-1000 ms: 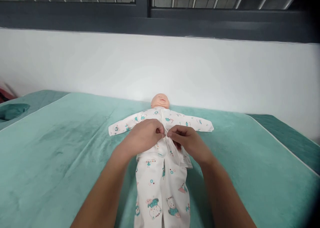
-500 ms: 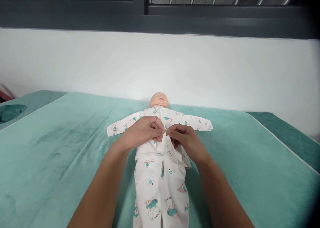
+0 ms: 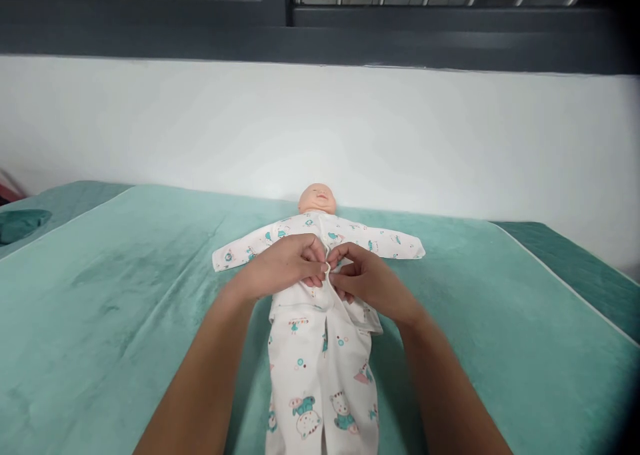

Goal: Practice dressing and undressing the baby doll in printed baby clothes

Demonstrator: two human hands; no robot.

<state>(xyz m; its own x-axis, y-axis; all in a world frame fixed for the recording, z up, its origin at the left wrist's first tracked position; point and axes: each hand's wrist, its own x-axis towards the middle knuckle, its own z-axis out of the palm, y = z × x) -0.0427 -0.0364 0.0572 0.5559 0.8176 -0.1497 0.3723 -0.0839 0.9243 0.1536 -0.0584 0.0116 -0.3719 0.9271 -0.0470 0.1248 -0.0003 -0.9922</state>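
A baby doll [image 3: 318,199] lies on its back on a teal mat [image 3: 125,295], head toward the wall, arms spread. It wears a white printed shirt [image 3: 380,243] and matching white trousers [image 3: 320,375]. My left hand [image 3: 283,266] and my right hand [image 3: 367,278] meet over the doll's chest. Both pinch a small white tie [image 3: 327,268] of the shirt between fingertips. The fingers of each hand are curled and closed.
A white wall [image 3: 320,128] rises just behind the doll's head, with a dark barred window frame [image 3: 320,28] above. A darker green cover [image 3: 575,262] shows at the right edge of the mat, and a dark green bundle [image 3: 20,222] lies at the far left.
My hands have drawn closer together over the doll's chest, and the fingertips now meet at the white tie. The doll has not moved.
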